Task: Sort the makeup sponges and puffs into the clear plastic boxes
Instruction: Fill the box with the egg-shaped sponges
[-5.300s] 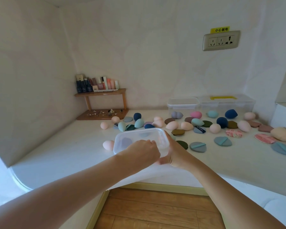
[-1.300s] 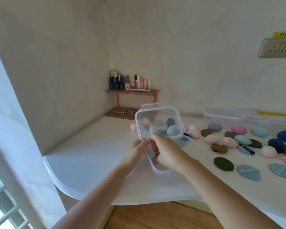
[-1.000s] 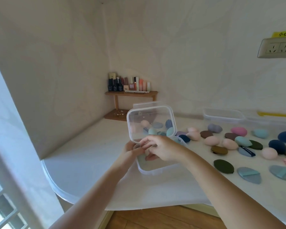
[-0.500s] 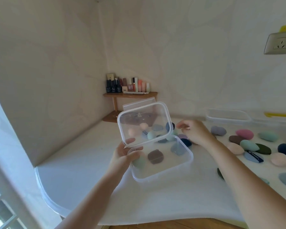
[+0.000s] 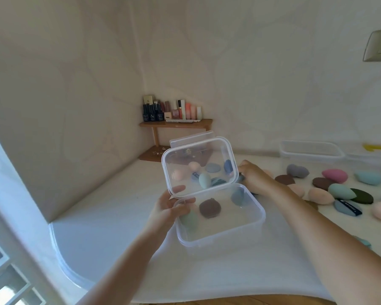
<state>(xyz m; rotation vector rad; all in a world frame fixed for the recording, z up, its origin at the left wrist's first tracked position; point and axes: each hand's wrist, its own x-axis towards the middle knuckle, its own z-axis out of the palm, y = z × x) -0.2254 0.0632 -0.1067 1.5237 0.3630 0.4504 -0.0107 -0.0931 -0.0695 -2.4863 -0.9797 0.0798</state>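
Reaching past the lid (image 5: 199, 168), right hand (image 5: 252, 178) has lowered.

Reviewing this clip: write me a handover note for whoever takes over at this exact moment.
Left hand pinches the clear lid, tilted up over the open clear box on the white table.
Right hand reaches behind the lid; grip unclear.
Done: box opened; a green sponge, brown puff and grey-blue sponge appear to lie inside.
To do: the loose sponges and puffs, among them a pink sponge, lie unsorted on the table; another clear box stands at the back.
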